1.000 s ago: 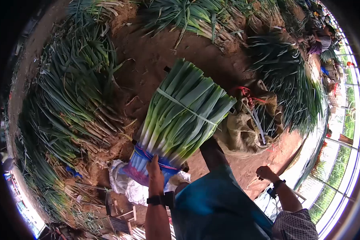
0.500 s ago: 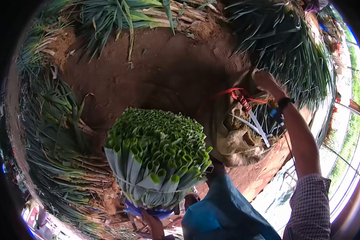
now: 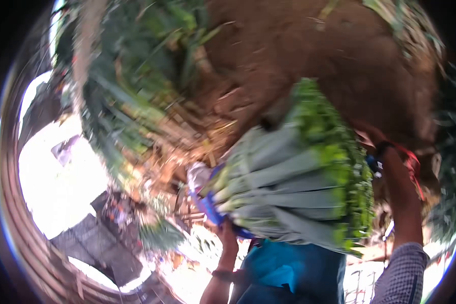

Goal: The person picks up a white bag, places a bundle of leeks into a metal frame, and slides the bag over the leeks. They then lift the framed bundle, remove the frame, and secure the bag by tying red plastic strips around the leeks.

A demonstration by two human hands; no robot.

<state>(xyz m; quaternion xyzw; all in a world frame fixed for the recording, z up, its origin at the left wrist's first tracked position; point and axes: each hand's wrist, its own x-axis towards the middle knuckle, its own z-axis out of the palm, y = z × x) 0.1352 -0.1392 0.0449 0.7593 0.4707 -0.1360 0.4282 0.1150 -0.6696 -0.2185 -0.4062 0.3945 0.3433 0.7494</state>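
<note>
A large tied bundle of green onions (image 3: 289,187) lies tilted on its side in front of me, its trimmed bright green ends facing right. A blue wrap (image 3: 213,207) surrounds its narrow pale end. My left hand (image 3: 227,234) grips that wrapped end from below, with its fingers partly hidden. At the far side of the trimmed ends is my right hand (image 3: 371,136), blurred and partly behind the bundle, so its fingers cannot be made out. A red strap (image 3: 414,169) hangs close to my right forearm.
Piles of loose green onions (image 3: 137,96) lie on the left, with more stalks (image 3: 408,25) at the upper right. Brown bare ground (image 3: 309,45) stretches between them. A blue-green apron (image 3: 278,266) covers my front. Bright daylight shows at the lower left.
The view has swung left. The bundle has tipped from upright onto its side, its cut ends now facing right. My right hand has moved from the sack to the bundle's far side.
</note>
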